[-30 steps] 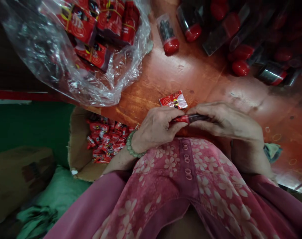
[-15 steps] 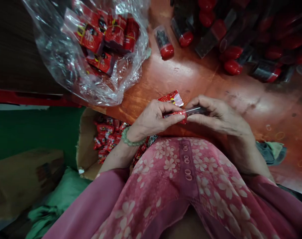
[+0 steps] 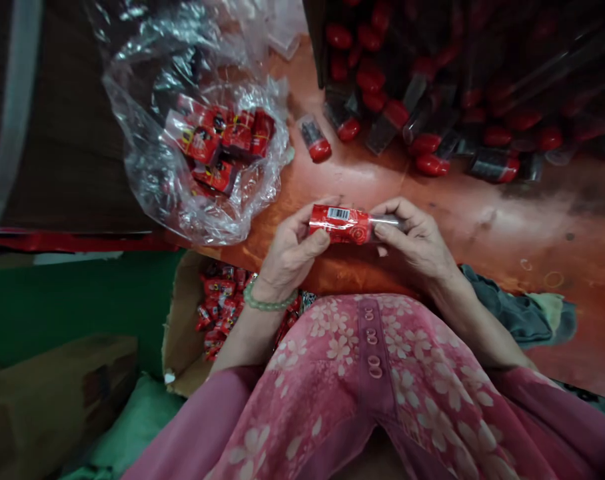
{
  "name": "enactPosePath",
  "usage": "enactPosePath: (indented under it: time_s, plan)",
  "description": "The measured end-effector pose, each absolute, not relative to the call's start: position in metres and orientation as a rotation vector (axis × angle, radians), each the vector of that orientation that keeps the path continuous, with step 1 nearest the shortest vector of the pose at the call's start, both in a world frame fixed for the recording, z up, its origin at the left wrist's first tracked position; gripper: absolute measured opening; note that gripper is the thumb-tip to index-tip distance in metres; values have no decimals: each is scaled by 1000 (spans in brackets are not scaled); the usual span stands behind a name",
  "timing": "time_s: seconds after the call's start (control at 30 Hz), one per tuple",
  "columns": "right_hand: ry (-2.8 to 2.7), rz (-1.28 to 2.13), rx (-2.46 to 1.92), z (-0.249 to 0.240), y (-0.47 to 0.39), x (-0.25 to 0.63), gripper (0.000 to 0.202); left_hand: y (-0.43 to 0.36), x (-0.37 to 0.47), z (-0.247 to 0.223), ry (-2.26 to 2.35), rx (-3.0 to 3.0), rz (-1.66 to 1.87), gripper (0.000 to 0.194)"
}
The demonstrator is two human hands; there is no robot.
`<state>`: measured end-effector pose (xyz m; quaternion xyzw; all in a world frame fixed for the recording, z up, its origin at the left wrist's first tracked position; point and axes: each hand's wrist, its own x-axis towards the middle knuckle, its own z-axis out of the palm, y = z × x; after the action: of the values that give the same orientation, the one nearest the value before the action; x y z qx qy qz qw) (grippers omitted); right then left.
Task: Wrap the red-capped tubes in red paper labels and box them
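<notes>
My left hand (image 3: 288, 252) is closed on a red printed wrapper sleeve (image 3: 340, 227) with a white barcode facing up. The sleeve surrounds the left part of a small clear container (image 3: 386, 219), whose bare end sticks out to the right. My right hand (image 3: 418, 241) pinches that bare end between thumb and fingers. Both hands hold the piece level, just above the table's near edge. The end inside the sleeve is hidden.
A clear plastic bag (image 3: 255, 217) with bundled red wrappers (image 3: 217, 147) lies at the left. Several red-capped clear containers (image 3: 315, 140) are at the back and right. A cardboard box (image 3: 180, 333) of red-wrapped pieces stands below the table edge. A dark cloth (image 3: 512, 310) lies at the right.
The red sleeve now covers the container's left part, with its barcode face up. My left hand has shifted left along it. The view has swung, so the bag and containers appear lower.
</notes>
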<state>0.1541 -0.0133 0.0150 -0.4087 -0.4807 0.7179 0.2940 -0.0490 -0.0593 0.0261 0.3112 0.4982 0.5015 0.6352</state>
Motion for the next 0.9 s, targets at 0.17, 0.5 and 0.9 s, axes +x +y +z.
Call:
enactPosePath:
  time_s: [0.17,0.5,0.9]
  plan:
    - [-1142,1952,-996,5,-15,145,43,-66,-20,12,1079,505,1250,36]
    - [-1572,1553,-1104,1,-28,142,36,-53,-1,14,1180,334,1311,43]
    - [-1473,1740,-1041,-1,-24,139,34,-46,-11,9,1118,296,1429,39]
